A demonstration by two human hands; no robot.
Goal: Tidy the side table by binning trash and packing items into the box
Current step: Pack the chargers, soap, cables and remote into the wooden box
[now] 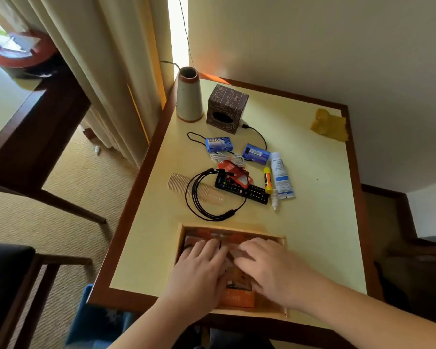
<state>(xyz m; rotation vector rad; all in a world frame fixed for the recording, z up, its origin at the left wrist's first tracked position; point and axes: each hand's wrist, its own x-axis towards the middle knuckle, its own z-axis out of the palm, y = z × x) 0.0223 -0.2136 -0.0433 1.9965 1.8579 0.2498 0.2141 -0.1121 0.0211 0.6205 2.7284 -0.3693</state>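
**A:** so where's everything at on the side table (pixel 312 222)?

**B:** both hands are down in the box (pixel 180 238), which sits at the near edge of the table. Left hand (pixel 199 270) lies flat, fingers straight, resting on the stuff inside. Right hand (pixel 269 268) is the same, fingers spread and pressing on the contents, not gripping anything I can make out. It's blurry in there, but there's an orange packet (pixel 237 298) near the front wall.

**A:** and the rest?

**B:** just behind the box there's a pile: a coiled black cable (pixel 194 197) lying over a stack of plastic cups (pixel 179 183) tipped on its side, a remote (pixel 242 188) with a red tag (pixel 233 172) on it, a glue stick (pixel 267 180), a white tube (pixel 281 175), and two blue packets (pixel 219 144) near a white cord (pixel 227 158). Further back, a dark tissue box (pixel 227 108) stands beside a cone-shaped vase (pixel 188 96). A yellow cloth (pixel 329 124) is off at the far right corner, well apart.
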